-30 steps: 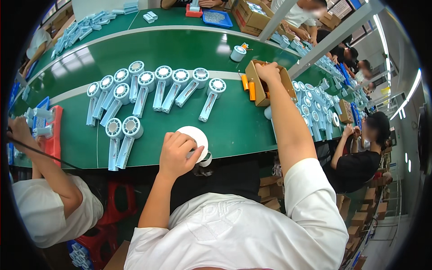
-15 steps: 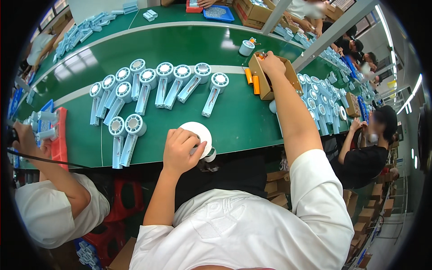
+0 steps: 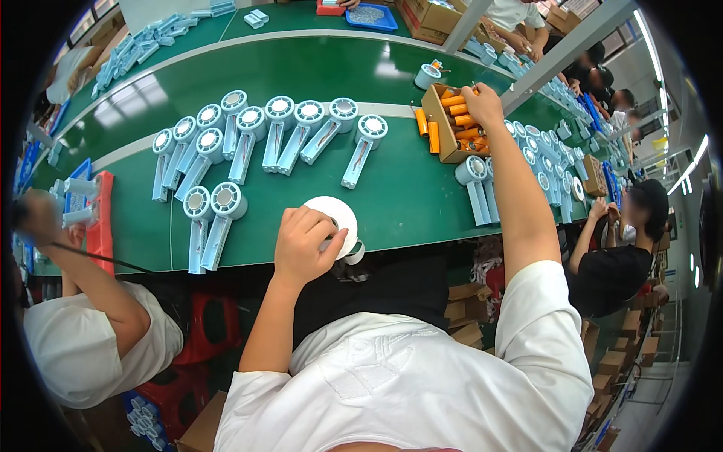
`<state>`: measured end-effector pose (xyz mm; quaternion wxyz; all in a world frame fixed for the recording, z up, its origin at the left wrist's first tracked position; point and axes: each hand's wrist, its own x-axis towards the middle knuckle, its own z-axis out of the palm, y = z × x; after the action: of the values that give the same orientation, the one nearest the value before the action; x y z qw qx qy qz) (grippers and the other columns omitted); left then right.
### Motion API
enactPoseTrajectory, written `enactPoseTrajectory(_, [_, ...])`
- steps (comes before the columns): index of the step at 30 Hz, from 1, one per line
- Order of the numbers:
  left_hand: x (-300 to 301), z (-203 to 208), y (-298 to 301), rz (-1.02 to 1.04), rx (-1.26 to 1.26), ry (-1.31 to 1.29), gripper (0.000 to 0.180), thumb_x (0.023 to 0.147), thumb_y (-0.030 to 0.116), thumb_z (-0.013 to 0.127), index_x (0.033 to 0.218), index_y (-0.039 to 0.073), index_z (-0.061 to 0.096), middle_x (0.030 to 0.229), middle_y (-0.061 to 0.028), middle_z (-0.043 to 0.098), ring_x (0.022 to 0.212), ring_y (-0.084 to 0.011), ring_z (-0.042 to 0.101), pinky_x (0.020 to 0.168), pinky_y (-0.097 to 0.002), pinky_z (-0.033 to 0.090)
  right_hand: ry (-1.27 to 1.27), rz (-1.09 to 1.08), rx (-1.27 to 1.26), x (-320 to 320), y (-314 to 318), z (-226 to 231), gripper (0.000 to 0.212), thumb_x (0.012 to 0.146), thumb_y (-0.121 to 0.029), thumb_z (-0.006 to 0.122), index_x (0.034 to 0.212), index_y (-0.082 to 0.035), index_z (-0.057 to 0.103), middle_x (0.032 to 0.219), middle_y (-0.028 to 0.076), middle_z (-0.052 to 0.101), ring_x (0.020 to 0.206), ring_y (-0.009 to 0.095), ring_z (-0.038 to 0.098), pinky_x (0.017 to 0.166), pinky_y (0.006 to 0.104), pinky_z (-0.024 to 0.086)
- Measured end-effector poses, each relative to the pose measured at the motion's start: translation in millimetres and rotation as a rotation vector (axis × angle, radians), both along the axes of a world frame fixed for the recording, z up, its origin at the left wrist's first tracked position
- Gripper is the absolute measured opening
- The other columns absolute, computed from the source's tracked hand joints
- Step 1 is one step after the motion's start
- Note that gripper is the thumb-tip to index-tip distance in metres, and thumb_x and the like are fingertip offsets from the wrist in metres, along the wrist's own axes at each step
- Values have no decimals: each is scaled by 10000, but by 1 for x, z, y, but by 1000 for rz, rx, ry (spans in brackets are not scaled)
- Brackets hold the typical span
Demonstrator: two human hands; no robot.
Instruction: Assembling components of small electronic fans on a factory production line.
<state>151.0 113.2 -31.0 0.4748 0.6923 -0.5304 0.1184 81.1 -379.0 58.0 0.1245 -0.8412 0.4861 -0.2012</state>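
My left hand (image 3: 305,245) lies with curled fingers over a white disc-shaped roll (image 3: 343,215) at the table's near edge. Its thumb sits by the hole of the disc, and a smaller white ring (image 3: 355,253) shows just below. Farther off to the right, my right hand (image 3: 484,105) is at the far side of an open cardboard box (image 3: 431,107) that holds several orange cylindrical batteries (image 3: 459,110). The fingers are bent together around the end of an orange battery (image 3: 474,91), partly hidden by the hand. Two more orange batteries (image 3: 433,137) lie beside the box.
Light-blue handheld fan bodies (image 3: 309,113) stand in rows on the green table (image 3: 301,196), with more (image 3: 473,169) under my right arm. One fan head (image 3: 427,75) is behind the box. Co-workers sit on both sides. A metal post (image 3: 565,56) slants at the right.
My right hand has drawn up out of the box and shifted right, uncovering the orange batteries and fan bodies below the box. My left hand stays on the white roll.
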Motion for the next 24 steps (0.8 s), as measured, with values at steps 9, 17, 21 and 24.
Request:
enactPoseTrajectory(9, [-2,0,1,9,-11,1,172,879,110,829,794,120,680,845,32,660,797,-185,564,857,-334,427,77,107,-138,-3,10,68,459,1019,-407,534,1151,-49,791,1140,155,805,989,340,747,922,423,610])
enactPoseTrajectory(17, [1,0,-1,0,-8,-9,170,874,104,829,791,124,682,848,34,666,794,-183,565,853,-333,428,55,590,-75,24,84,114,337,1002,-329,557,980,-37,724,923,108,722,757,209,642,713,338,590])
enactPoseTrajectory(21, [-1,1,-1,20,15,10,170,867,100,830,787,126,682,850,35,671,794,-182,564,853,-332,428,227,710,136,32,145,70,244,967,-235,554,920,-43,697,823,99,677,727,194,607,687,339,553])
enactPoseTrajectory(24, [-1,1,-3,15,12,11,167,865,96,829,788,124,683,853,35,673,792,-183,562,855,-333,428,391,752,115,38,159,43,267,973,-245,547,945,-47,725,830,127,708,706,256,642,694,381,578])
